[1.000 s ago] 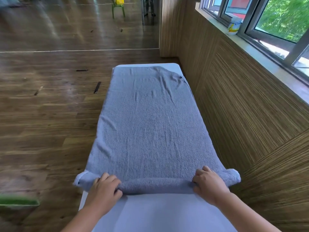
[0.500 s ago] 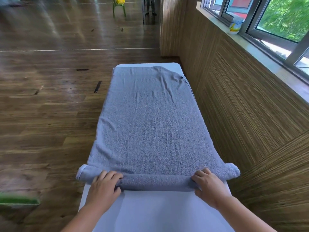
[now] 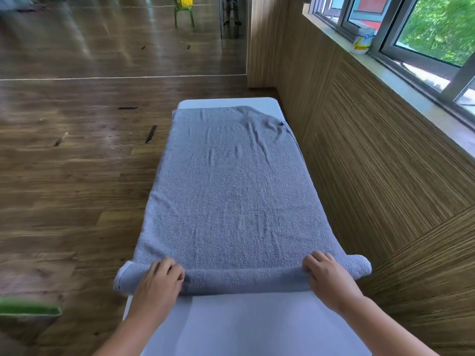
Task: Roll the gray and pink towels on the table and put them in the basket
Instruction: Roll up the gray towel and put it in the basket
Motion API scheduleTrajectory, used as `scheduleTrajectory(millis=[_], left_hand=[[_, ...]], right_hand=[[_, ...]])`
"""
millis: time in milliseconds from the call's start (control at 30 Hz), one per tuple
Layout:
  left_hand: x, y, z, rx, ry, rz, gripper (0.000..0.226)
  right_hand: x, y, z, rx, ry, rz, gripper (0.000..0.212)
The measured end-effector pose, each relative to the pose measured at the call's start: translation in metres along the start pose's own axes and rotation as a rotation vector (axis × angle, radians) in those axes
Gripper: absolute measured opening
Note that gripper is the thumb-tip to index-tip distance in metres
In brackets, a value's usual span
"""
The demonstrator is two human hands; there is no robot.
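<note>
Table (image 3: 244,327), gray towel (image 3: 231,188) (hands (image 3: 156,281) (image 3: 330,280) on roll (image 3: 244,278))

A narrow white table (image 3: 246,327) stands on a dark wooden floor (image 3: 77,181). A gray towel (image 3: 231,196) lies spread flat lengthwise over most of the tabletop, its long edges reaching slightly past the table's sides. The towel's near end is rolled into a tube across the table's width, sticking out beyond both sides. Bare tabletop shows on the near side of the roll and in a thin strip at the far end.
</note>
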State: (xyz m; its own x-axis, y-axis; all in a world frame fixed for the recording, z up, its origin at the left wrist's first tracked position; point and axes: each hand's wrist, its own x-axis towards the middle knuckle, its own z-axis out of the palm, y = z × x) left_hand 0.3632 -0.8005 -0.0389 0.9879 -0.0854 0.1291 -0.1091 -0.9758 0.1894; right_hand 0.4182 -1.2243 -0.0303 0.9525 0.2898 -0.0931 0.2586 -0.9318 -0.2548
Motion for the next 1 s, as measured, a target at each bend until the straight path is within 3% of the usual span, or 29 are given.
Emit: scheduleTrajectory(millis=[100,200,267,467,567,633,733,867,1000], left_hand=[[-0.006,-0.002,0.001,0.02,-0.024,0.006,0.022],[-0.012,-0.007,0.002,0.066,-0.11,-0.008,0.039],[-0.014,-0.01,0.003,0.066,-0.116,-0.02,0.034],[-0.011,-0.024,0.005,0.062,-0.075,0.044,0.022],[0.0,-0.026,0.001,0.071,-0.02,-0.004,0.017],[0.003,-0.023,-0.002,0.105,0.001,-0.034,0.018],[-0.004,-0.024,0.002,0.054,-0.03,0.001,0.02],[-0.014,-0.027,0.002,0.048,-0.158,-0.004,0.039],[-0.016,-0.029,0.0,0.059,-0.16,-0.002,0.02]], right_hand=[[-0.005,0.004,-0.003,-0.14,-0.002,-0.12,0.016],[-0.008,0.008,-0.003,-0.168,-0.05,-0.023,0.025],[-0.007,0.009,-0.001,-0.156,-0.025,-0.03,0.02],[0.004,0.013,0.001,-0.099,-0.022,-0.073,0.035],[0.005,0.01,0.002,-0.011,0.043,0.035,0.009],[0.002,0.011,0.003,-0.009,0.047,0.032,0.017],[-0.007,0.014,0.005,-0.096,-0.024,-0.066,0.014],[-0.01,0.014,0.008,-0.15,-0.073,-0.068,0.012],[-0.003,0.01,0.003,-0.171,-0.074,-0.075,0.025]])
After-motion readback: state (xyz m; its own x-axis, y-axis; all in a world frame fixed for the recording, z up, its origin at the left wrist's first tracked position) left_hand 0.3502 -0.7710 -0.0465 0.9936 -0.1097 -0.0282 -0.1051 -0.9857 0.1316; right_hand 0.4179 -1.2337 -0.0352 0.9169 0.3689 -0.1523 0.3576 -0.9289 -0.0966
